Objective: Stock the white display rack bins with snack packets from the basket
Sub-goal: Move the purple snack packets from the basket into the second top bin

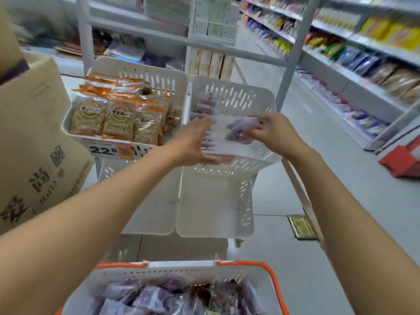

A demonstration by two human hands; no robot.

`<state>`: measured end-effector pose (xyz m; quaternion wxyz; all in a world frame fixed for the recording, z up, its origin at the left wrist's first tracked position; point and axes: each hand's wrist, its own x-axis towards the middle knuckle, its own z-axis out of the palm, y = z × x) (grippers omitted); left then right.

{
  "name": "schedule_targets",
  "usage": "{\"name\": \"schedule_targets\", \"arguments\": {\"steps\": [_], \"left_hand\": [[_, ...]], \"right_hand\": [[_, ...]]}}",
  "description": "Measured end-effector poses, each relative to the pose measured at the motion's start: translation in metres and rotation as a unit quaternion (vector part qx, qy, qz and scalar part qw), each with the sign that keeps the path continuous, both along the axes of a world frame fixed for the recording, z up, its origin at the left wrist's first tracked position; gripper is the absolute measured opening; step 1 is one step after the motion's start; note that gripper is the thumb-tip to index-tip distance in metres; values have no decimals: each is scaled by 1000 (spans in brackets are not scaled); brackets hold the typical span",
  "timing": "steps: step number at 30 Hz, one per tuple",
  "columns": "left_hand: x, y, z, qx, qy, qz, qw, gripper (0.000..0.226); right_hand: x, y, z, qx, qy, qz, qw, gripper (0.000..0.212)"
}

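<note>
A white and purple snack packet (236,135) lies over the upper right bin (231,92) of the white display rack. My right hand (275,133) pinches its right edge. My left hand (193,142) has straight fingers laid against its left side. More purple packets stand in a row inside that bin behind it. The upper left bin (159,73) is full of orange-topped snack packets (118,114). At the bottom of the view sits the white basket with orange handles (270,272), holding several purple packets (159,296).
Two lower rack bins (216,212) sit below the upper ones. A large cardboard box (34,133) stands at the left. Store shelves with goods (363,64) line the aisle on the right, and a red crate (402,160) rests on the floor there.
</note>
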<state>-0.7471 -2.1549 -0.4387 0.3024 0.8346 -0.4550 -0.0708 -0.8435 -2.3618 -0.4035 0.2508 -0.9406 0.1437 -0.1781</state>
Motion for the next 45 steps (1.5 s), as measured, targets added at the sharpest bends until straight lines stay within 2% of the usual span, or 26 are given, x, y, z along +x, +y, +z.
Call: {"name": "schedule_targets", "arguments": {"steps": [1,3,6,7,8,10,11,13,15,18,22,26,28,31,33,35,38,42,45], "left_hand": [[10,-6,-7,77,-67,3,995,94],[25,-16,-22,180,-140,-7,974,87],[35,-16,-44,221,-227,-25,948,75],[36,-14,-49,218,-260,-28,940,75],[37,-12,-53,211,-278,-25,937,77],[39,-11,-56,211,-286,-21,935,85],[39,-13,-57,210,-286,-20,935,90],[38,-14,-57,210,-292,-16,933,93],[37,-13,-56,208,-297,-11,932,93],[36,-11,-56,206,-288,-10,935,95],[36,-14,-56,196,-272,-8,942,94],[35,-11,-55,199,-268,-8,943,94],[34,-11,-53,182,-242,-2,953,87],[22,-9,-46,103,-197,20,975,66],[4,-4,-43,31,-193,39,980,57],[-23,10,-45,-3,-142,48,989,48],[-64,51,-69,14,-4,66,998,43],[-112,138,-124,25,148,133,980,37],[-137,208,-165,26,194,187,963,24]], "right_hand": [[7,-10,-7,-8,16,-8,1000,40],[22,-23,-31,27,66,-6,997,43],[39,-28,-61,-5,164,48,985,37],[42,-31,-65,16,200,75,977,38],[43,-36,-65,76,240,93,963,42],[42,-44,-60,218,297,112,923,48],[43,-46,-60,249,306,124,911,46],[49,-45,-66,206,287,131,926,36],[54,-38,-72,153,277,131,940,37],[54,-34,-72,215,311,137,916,54],[57,-37,-67,245,320,122,907,38],[57,-30,-65,231,313,102,916,35],[52,-25,-63,222,258,75,937,38],[31,-6,-55,204,84,18,975,33],[7,20,-52,180,-10,1,984,26],[-24,53,-58,189,-50,1,981,20],[-72,102,-91,216,3,24,976,18],[-140,163,-176,204,223,84,950,24],[-171,205,-230,182,304,141,924,39]]}}
